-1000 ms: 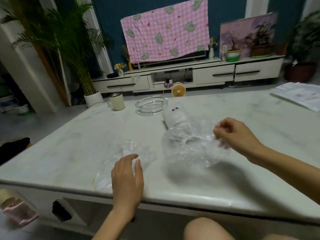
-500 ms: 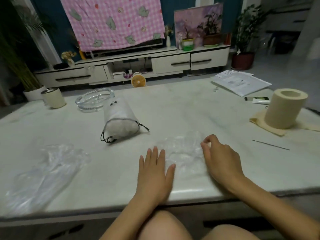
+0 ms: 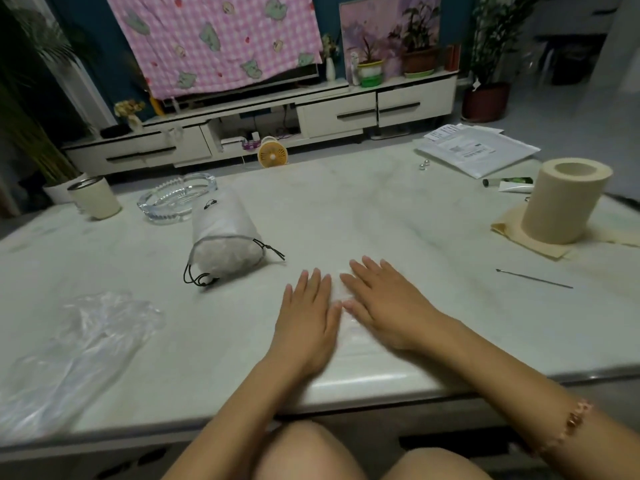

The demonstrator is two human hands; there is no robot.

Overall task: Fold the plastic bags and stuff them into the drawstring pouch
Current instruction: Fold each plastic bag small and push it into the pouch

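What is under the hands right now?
A flattened clear plastic bag shows between the left hand and right hand, pressed on the table. Most of it is covered by the palms.

Pouch [image 3: 225, 245] left-behind 2 hands on bench [image 3: 346, 209]; loose bag [image 3: 76, 344] far left; paper roll [image 3: 562, 200] right.

The one view comes from the camera on my head, facing forward and tilted down over the table [image 3: 346, 209]. Its wide angle bows the table's near edge across the lower frame, with my knees [image 3: 304, 452] at the bottom edge. My left hand [image 3: 308, 320] and right hand [image 3: 384, 306] sit close beneath the lens, just below centre. The TV cabinet [image 3: 339, 112] lies far off along the top.
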